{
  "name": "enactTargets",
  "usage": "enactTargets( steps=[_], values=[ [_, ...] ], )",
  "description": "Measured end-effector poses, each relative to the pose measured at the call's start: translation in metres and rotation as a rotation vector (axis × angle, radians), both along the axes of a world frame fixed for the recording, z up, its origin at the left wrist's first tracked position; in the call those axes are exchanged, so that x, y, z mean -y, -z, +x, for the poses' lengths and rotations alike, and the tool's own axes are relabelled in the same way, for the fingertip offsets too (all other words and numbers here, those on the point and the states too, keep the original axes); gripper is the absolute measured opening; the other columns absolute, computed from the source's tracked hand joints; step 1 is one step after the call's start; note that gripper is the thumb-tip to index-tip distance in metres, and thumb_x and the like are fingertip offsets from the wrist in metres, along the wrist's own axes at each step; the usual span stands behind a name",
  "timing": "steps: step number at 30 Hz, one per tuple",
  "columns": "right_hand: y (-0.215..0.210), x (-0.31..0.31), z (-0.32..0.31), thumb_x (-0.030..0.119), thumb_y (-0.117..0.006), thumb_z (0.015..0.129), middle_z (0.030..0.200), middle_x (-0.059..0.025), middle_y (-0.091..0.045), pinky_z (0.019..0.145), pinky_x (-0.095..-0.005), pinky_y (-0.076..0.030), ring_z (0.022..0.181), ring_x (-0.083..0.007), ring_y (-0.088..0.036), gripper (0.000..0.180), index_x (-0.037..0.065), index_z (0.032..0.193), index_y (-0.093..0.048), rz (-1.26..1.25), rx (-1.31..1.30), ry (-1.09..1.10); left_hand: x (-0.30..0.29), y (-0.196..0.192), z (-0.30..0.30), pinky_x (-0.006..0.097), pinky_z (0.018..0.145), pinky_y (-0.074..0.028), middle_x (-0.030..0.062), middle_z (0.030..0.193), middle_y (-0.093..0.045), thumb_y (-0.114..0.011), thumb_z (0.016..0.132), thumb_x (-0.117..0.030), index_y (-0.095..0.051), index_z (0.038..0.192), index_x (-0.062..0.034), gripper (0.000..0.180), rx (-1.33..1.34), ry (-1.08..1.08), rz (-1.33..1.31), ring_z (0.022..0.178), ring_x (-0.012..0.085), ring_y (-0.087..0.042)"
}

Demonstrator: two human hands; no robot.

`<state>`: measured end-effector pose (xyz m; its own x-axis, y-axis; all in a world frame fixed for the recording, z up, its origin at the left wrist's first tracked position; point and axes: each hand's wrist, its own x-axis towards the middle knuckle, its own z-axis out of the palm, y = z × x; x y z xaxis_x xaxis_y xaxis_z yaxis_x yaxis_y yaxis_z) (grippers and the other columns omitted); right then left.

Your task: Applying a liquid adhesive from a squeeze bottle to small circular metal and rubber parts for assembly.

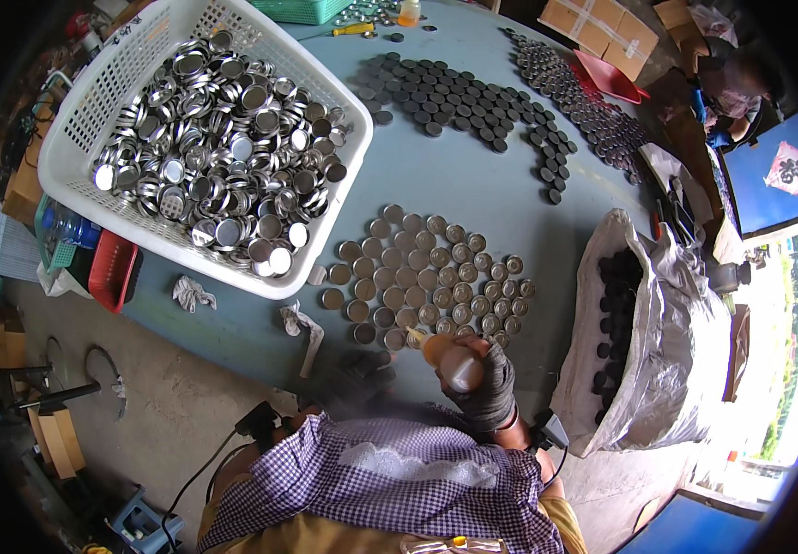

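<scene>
White perforated plastic forms the basket (108, 102) at the left, heaped with shiny metal cups; the full load is probably heavy, best lifted by opposite rims. Right of it, near the table edge, the left hand (357, 377) is a dark blur, so I cannot tell whether its fingers are open or closed. Just beyond, the shallow metal cups (416, 296) lie in a loose cluster, likely light, stiff and slippery, easiest pinched by their edges. At the cluster's near edge, the right hand (491, 392), in a dark glove, has its fingers wrapped around the squeeze bottle (462, 369), which is tilted with its pale nozzle toward the cups. The bottle looks soft and squeezable, so a grip around its middle should suit, without crushing. As for the surface and room, a red tray (113, 268) sits at the far left above the concrete floor (168, 360); the blue-grey table (501, 194) spreads across the middle, with black discs (459, 102) toward its far side; to the right stands a white sack (676, 323) holding dark pieces, and beyond it, a co-worker (727, 92).
</scene>
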<state>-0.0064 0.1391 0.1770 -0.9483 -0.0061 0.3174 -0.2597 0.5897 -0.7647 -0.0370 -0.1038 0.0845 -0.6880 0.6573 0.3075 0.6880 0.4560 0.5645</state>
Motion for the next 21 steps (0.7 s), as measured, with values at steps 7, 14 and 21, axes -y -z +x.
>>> enactTargets(
  steps=[7, 14, 21],
  values=[
    [-0.003, 0.004, -0.01, 0.012, -0.081, 0.064, 0.103, -0.0158, -0.066, 0.078, -0.0399, -0.054, 0.09, -0.0338, -0.067, 0.058, 0.006, 0.113, -0.052, 0.048, 0.048, -0.014, 0.001, 0.004, 0.0, 0.039, 0.082, -0.055, 0.0087, 0.117, -0.064, -0.077, 0.072, -0.019, -0.068, 0.105, -0.0111, 0.036, -0.022, 0.013, -0.007, 0.099, 0.0301, -0.063],
    [-0.017, 0.007, -0.025, -0.003, -0.07, 0.075, 0.102, -0.0132, -0.07, 0.081, -0.0357, -0.055, 0.092, -0.028, -0.069, 0.036, 0.004, 0.11, -0.065, -0.098, 0.048, -0.035, 0.001, 0.001, -0.001, 0.039, 0.081, -0.055, 0.009, 0.116, -0.064, -0.077, 0.073, -0.02, -0.069, 0.104, -0.01, 0.033, -0.015, 0.01, 0.055, 0.098, 0.0299, -0.063],
    [-0.007, -0.003, -0.02, 0.012, -0.081, 0.065, 0.105, -0.0151, -0.067, 0.08, -0.0395, -0.054, 0.095, -0.0325, -0.067, 0.057, 0.006, 0.114, -0.052, 0.064, -0.004, -0.025, -0.001, -0.01, -0.003, 0.039, 0.081, -0.055, 0.0095, 0.116, -0.064, -0.076, 0.073, -0.018, -0.07, 0.104, -0.0096, 0.032, 0.045, 0.018, -0.016, 0.098, 0.0304, -0.063]
  ],
)
